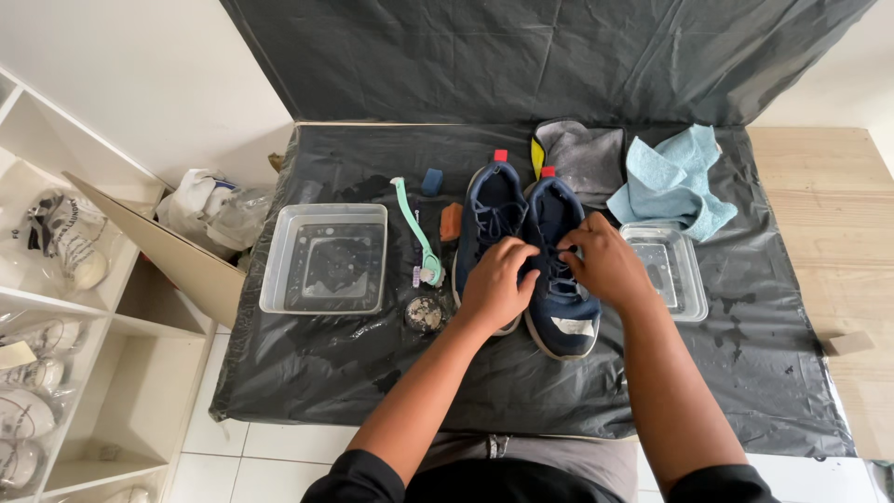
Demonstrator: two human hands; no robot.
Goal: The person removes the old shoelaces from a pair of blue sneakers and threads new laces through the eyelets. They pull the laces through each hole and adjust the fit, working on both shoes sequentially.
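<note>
Both hands at laces of right shoe (562, 279): left hand (497, 284) and right hand (607, 264) fingers pinching soft, limp laces; shoe likely light, flexible, best gripped by sole.

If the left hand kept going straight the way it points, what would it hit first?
Probably the laces of the right-hand navy blue sneaker, which the left hand already touches; beyond lies the right hand, though depth is unclear.

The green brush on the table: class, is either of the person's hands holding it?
No, the green brush lies untouched beside the shoes, while the left hand and right hand both work at the laces.
</note>
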